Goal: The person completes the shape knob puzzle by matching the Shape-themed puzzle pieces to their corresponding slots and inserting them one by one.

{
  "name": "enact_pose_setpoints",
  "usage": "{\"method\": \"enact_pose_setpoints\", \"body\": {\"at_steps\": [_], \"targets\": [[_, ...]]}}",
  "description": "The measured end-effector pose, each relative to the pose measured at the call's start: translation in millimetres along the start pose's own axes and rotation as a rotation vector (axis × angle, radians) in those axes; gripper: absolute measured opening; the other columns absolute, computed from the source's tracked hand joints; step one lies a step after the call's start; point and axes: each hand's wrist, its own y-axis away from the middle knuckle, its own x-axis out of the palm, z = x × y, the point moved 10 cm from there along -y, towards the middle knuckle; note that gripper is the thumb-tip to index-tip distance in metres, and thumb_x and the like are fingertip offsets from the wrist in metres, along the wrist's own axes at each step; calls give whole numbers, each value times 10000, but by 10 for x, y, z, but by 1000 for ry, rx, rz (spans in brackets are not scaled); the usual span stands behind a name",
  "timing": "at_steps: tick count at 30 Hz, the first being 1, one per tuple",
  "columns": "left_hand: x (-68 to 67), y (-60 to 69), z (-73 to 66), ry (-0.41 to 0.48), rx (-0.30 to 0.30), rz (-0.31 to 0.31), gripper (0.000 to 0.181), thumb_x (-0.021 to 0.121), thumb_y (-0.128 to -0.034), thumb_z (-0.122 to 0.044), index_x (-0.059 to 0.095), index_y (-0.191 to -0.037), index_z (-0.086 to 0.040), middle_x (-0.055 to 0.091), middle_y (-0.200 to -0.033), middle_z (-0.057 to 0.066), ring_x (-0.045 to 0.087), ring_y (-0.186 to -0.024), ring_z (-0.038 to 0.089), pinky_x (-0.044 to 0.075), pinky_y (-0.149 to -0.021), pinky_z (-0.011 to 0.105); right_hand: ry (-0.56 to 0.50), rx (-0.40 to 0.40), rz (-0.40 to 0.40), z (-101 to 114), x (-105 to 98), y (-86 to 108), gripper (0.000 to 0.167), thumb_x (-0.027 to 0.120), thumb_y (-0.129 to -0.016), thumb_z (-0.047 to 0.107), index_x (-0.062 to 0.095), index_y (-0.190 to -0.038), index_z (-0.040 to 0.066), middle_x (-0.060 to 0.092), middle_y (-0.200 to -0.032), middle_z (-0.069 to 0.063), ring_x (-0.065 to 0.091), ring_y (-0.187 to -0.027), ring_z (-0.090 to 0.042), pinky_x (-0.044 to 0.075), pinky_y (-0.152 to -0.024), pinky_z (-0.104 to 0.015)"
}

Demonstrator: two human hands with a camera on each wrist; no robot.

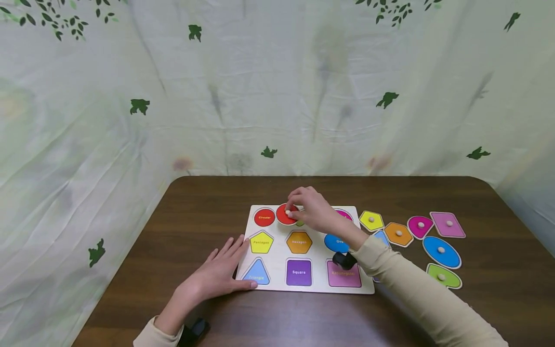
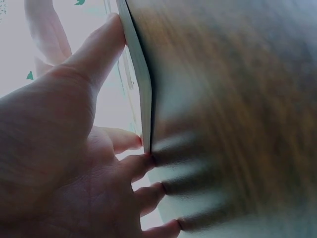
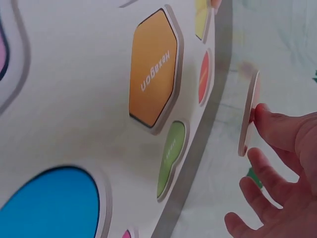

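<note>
A white board (image 1: 277,270) with coloured, labelled shape recesses lies on the table. The right hand (image 1: 314,209) pinches the knob of a red round piece (image 1: 283,216); in the right wrist view that piece (image 3: 249,114) is held clear of the board's surface, by the thumb and fingers of the hand (image 3: 285,158). It hangs between the red circle recess (image 1: 264,217) and the partly covered green one. The left hand (image 1: 221,272) rests with spread fingers at the board's left edge, thumb at the lower left corner; the left wrist view shows this hand (image 2: 74,139) along the board's edge (image 2: 143,89).
Right of the board lie loose knobbed pieces: a yellow pentagon (image 1: 371,220), orange hexagon (image 1: 399,234), magenta piece (image 1: 419,227), pink rectangle (image 1: 448,225), blue oval (image 1: 442,251) and green piece (image 1: 444,276). A blue piece (image 1: 381,237) is partly under the right forearm. A patterned curtain hangs behind the table.
</note>
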Motion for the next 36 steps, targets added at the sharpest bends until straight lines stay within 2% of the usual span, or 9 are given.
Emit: {"method": "enact_pose_setpoints", "body": {"at_steps": [6,13,18,26,36], "targets": [[-15,7,-20,-1,21,-13,1097,726,-750,-661,270,-1555,-72,196,-1619,122,133,-1475,375,157,-1106,663,11,-25,-7,73,98,-85,96,780,-860,151,745,-949,160,602,-1202,-42,470,-1165,-229,472,-927,-414],[-19,2,-24,0,28,-18,1096,730,-753,-656,269,-1555,-68,191,-1620,121,131,-1476,374,157,-1107,661,77,-66,-29,161,172,-181,93,768,-874,184,753,-965,174,607,-1202,-33,476,-1176,-235,381,-1006,-475],[-20,7,-20,4,20,-16,1106,732,-747,-657,262,-1557,-70,192,-1621,121,128,-1475,378,157,-1107,662,90,-64,-16,171,240,-249,116,761,-881,194,766,-995,173,615,-1213,-28,468,-1205,-245,371,-1021,-482],[-18,6,-23,2,20,-21,1097,731,-751,-656,263,-1559,-81,195,-1620,116,128,-1477,371,153,-1113,653,157,-84,-40,180,291,-363,106,756,-886,198,772,-989,182,626,-1186,-13,479,-1195,-232,375,-1024,-466],[-46,34,-52,0,43,-30,1082,727,-766,-645,271,-1552,-58,200,-1616,136,143,-1470,389,161,-1105,663,188,-34,44,152,500,-431,107,730,-908,225,769,-1004,196,613,-1193,-16,476,-1191,-231,379,-1014,-439]]}}
